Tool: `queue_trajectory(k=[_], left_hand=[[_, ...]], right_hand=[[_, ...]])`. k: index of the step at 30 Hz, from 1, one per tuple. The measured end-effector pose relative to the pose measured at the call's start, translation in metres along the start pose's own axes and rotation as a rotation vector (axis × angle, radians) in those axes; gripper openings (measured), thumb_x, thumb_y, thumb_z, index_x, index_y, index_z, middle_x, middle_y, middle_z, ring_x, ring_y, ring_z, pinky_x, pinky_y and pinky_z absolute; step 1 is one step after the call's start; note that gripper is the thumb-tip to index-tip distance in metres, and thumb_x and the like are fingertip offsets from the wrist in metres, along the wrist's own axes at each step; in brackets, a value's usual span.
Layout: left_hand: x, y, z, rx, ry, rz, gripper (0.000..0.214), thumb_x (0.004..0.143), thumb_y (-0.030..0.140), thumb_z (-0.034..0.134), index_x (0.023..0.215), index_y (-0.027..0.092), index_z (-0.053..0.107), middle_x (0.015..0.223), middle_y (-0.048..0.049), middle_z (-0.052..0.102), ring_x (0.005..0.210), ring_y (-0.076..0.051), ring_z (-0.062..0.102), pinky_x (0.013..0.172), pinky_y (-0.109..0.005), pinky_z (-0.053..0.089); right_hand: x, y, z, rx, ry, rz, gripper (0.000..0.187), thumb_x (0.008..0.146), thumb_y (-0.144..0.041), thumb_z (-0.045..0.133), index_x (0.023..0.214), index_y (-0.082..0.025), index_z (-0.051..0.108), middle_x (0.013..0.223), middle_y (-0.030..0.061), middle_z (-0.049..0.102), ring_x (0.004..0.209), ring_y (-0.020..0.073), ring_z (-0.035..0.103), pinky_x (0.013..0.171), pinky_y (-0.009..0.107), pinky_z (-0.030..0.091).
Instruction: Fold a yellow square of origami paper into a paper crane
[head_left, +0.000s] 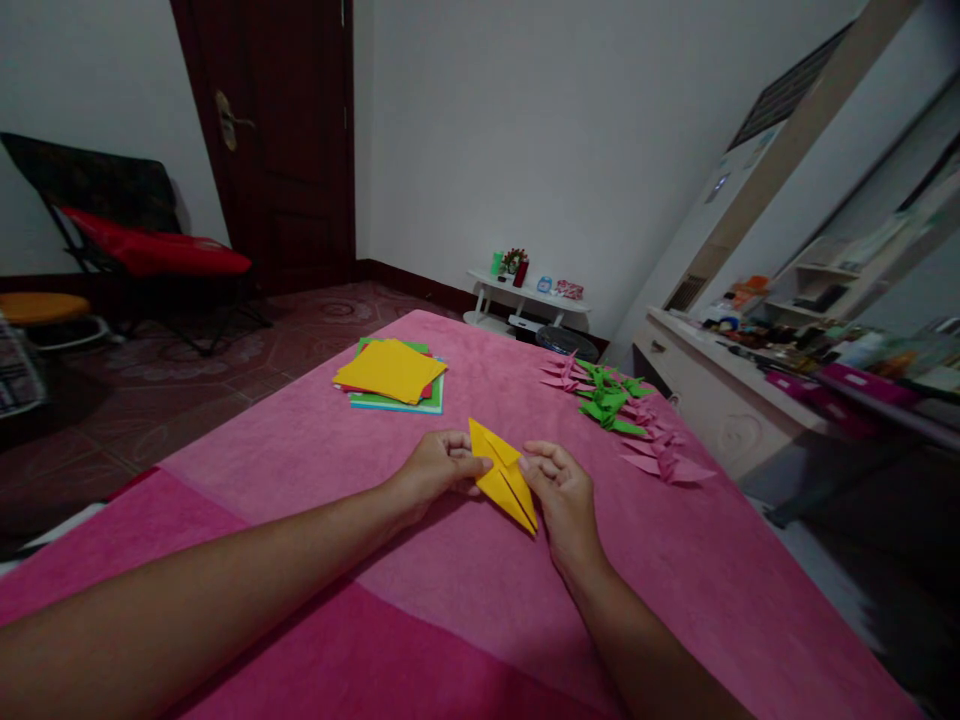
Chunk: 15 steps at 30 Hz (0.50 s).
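Observation:
A piece of yellow origami paper (pixel 501 478), folded into a long diamond with creased flaps, is held between both hands just above the pink cloth. My left hand (pixel 442 465) pinches its left edge, thumb on top and the other fingers partly hidden beneath. On the opposite edge, my right hand (pixel 561 490) grips the paper between thumb and fingers. Beyond my left hand lies a loose stack of square paper (pixel 391 372), yellow on top with red, green, white and blue edges showing. Several folded paper cranes (pixel 606 400), green and pink, sit in rows at the right.
The pink cloth (pixel 300 470) covers the surface under my hands. A dresser (pixel 720 390) with bottles and boxes flanks its right side. Past the far edge stands a low white shelf (pixel 532 292). A red folding chair (pixel 154 250) and a door (pixel 285 140) are at the left.

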<state>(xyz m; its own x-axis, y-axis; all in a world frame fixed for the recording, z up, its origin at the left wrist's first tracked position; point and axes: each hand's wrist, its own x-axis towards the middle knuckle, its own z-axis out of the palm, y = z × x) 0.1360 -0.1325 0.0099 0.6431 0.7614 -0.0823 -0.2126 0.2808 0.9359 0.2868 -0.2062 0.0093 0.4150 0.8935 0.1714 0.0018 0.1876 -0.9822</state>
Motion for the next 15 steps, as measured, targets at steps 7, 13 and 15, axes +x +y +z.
queue_trajectory(k=[7, 13, 15], left_hand=[[0.005, -0.002, -0.003, 0.336, 0.086, 0.173, 0.042, 0.055, 0.025, 0.077, 0.088, 0.012, 0.054, 0.054, 0.0061, 0.054, 0.045, -0.007, 0.048, 0.045, -0.018, 0.035], [0.008, -0.002, -0.015, 0.589, 0.1, 0.323, 0.047, 0.057, 0.019, 0.073, 0.101, 0.014, 0.058, 0.07, 0.0016, 0.06, 0.057, -0.01, 0.054, 0.051, -0.02, 0.04], [0.007, -0.001, -0.016, 0.638, 0.05, 0.336, 0.035, 0.059, 0.018, 0.071, 0.093, 0.013, 0.063, 0.078, -0.002, 0.063, 0.064, -0.012, 0.057, 0.057, -0.022, 0.043]], right_hand=[[0.008, -0.002, -0.007, -0.085, 0.005, -0.001, 0.025, 0.063, -0.033, 0.073, 0.077, -0.015, 0.063, 0.065, 0.0013, 0.063, 0.059, 0.0149, 0.059, 0.055, 0.025, 0.047], [0.014, 0.002, -0.014, -0.134, -0.063, 0.023, 0.023, 0.061, -0.031, 0.074, 0.074, -0.014, 0.067, 0.063, 0.0018, 0.064, 0.056, 0.0146, 0.058, 0.053, 0.025, 0.046], [0.015, 0.004, -0.016, -0.164, -0.077, 0.013, 0.02, 0.063, -0.029, 0.073, 0.074, -0.014, 0.068, 0.064, 0.0023, 0.064, 0.058, 0.0145, 0.058, 0.054, 0.024, 0.046]])
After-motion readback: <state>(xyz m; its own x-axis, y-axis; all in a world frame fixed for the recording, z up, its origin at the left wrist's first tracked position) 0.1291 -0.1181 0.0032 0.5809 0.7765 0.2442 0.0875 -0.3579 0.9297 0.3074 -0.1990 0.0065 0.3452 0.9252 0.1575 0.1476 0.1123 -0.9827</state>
